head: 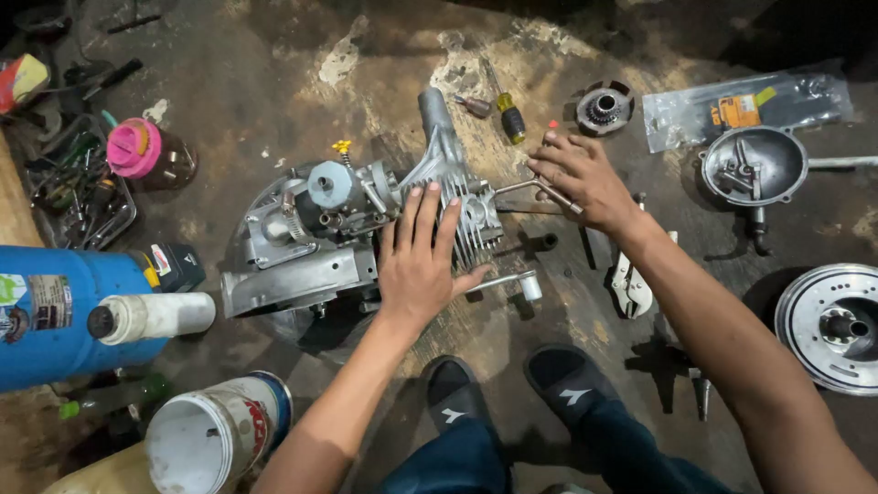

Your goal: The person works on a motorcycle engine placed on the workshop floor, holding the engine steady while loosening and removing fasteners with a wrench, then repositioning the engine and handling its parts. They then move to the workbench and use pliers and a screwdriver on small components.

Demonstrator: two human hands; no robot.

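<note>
Nearest you, two black slippers (512, 389) stand on the stained floor (274, 82), just below your hands. Your left hand (418, 265) lies flat on the grey engine block (357, 224), fingers (430, 215) spread apart and resting on its cooling fins, clamped on nothing. Your right hand (581, 174) rests palm down just right of the engine, fingers splayed, fingertips touching a thin bent metal rod (535, 187) that runs from the cylinder.

Beyond the right hand, a clear flat plastic package (745, 110) with an orange-and-yellow label lies at the upper right. Below it sits a round metal cover (754, 165) with small parts inside. A yellow-handled screwdriver (508, 114) lies above the engine.

At the left, a blue cylinder (64, 311) with a pale label lies on its side, a white bottle (151, 316) against it. A white open-mouthed can (215, 434) lies at the lower left; its interior looks empty. A pink-lidded jar (146, 151) stands at the upper left.
</note>
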